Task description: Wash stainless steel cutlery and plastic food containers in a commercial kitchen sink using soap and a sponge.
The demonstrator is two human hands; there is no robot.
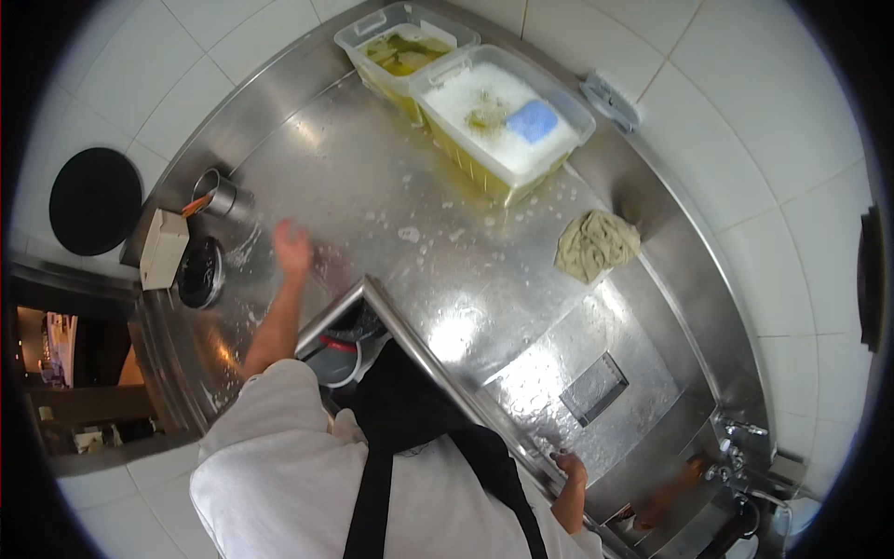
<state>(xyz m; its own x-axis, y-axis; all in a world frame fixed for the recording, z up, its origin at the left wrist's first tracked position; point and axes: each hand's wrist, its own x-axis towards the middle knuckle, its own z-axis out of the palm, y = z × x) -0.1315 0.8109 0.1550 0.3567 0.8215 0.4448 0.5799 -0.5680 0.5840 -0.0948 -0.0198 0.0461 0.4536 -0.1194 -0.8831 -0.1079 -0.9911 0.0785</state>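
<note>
My left hand (290, 246) reaches over the wet stainless steel counter (349, 182), its fingers blurred and apart with nothing visible in them. To its left are a metal container (227, 199) with an orange-handled utensil (196, 205) at its mouth, and a dark round dish (201, 272) lying tilted. My right hand (571, 467) is low at the counter's front edge, beside the sunken wet steel section. Its fingertips look dark, and whether they hold anything is unclear. A crumpled olive cloth (598, 244) lies farther up on the right side of the counter.
Two plastic tubs of yellowish liquid stand at the back; the nearer tub (489, 168) holds foam and a blue cloth or sponge (532, 121). A rectangular opening (594, 388) is in the steel at right. Taps (730, 454) stand lower right. A grey bucket (335, 365) sits below the counter.
</note>
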